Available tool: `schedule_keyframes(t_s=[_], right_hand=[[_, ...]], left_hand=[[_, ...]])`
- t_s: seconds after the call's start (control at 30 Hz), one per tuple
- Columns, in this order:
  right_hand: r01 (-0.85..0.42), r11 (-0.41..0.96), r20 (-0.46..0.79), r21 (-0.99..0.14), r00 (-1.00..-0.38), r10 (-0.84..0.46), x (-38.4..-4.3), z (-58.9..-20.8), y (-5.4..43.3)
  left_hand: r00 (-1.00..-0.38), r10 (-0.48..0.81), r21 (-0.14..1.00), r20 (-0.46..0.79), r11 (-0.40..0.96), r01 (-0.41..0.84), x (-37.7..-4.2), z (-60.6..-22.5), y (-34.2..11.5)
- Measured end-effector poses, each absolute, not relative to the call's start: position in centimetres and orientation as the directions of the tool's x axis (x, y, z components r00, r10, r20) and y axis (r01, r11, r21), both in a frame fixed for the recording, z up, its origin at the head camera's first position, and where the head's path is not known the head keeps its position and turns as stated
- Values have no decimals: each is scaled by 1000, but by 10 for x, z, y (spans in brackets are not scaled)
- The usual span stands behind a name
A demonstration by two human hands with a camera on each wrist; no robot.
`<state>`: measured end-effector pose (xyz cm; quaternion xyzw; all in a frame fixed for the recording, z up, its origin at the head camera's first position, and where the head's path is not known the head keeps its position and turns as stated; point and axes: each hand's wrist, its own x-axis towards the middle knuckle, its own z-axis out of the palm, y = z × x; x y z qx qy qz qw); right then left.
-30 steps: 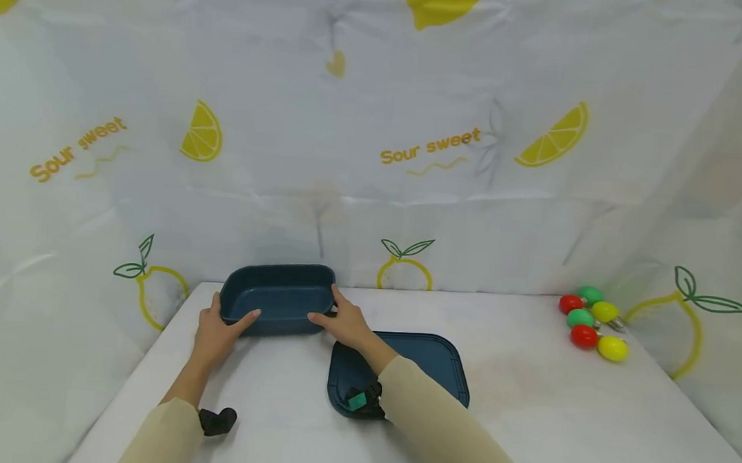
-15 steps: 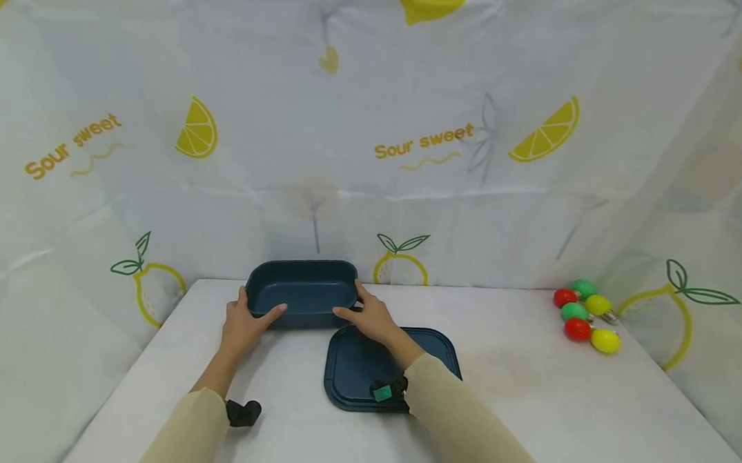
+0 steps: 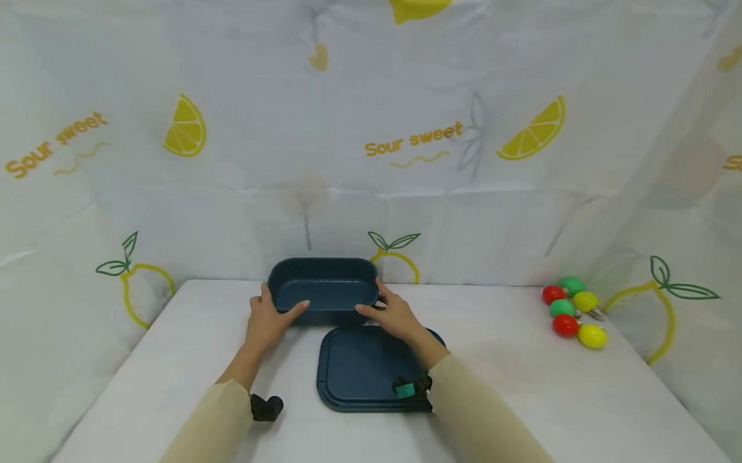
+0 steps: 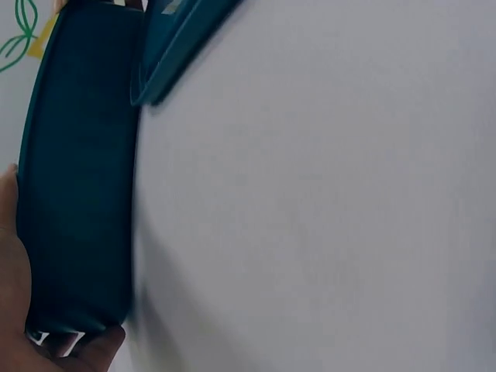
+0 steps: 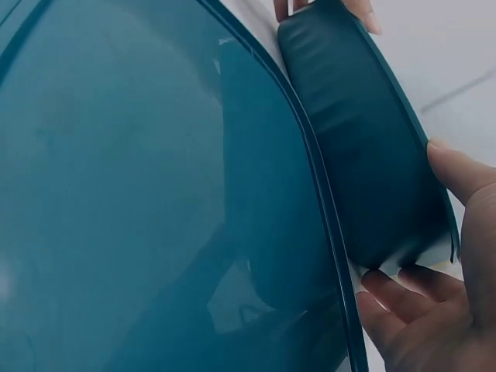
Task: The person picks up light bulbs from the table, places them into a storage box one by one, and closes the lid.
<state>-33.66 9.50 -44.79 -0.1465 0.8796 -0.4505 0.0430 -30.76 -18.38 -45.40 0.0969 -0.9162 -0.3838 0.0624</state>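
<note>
A dark blue rectangular container (image 3: 325, 295) with rounded corners is at the back of the table, its inside tipped into sight in the head view. My left hand (image 3: 270, 317) grips its left end, thumb over the near rim and fingers around the side. At the opposite end my right hand (image 3: 397, 317) holds it the same way; in the right wrist view its thumb (image 5: 461, 170) is on the rim and its fingers curl below. Just in front lies a dark blue flat lid (image 3: 371, 366), partly hidden by my right forearm.
Several red, green and yellow bulb-shaped pieces (image 3: 566, 326) with metallic ends lie at the table's back right. Behind the white table (image 3: 500, 417) hangs a white sheet (image 3: 258, 116) printed with lemons.
Both hands have carried the container to the right along the back of the table, from left of the lid to just behind it. The lid and the coloured pieces stay put.
</note>
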Motion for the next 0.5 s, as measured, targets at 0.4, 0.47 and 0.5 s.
schedule_keyframes(t_s=[0.4, 0.47, 0.5], right_hand=[[-182, 563, 34, -806, -964, -264, -335, -449, 137], [-173, 557, 30, -813, -966, -256, -334, -449, 144], [-170, 554, 30, -815, -967, -253, -333, -448, 148]], left_hand=[[-980, -188, 715, 67, 694, -84, -314, -456, -141], [-981, -180, 715, 68, 694, -78, -315, -456, -133], [-982, -175, 718, 67, 692, -74, -316, -455, -130]])
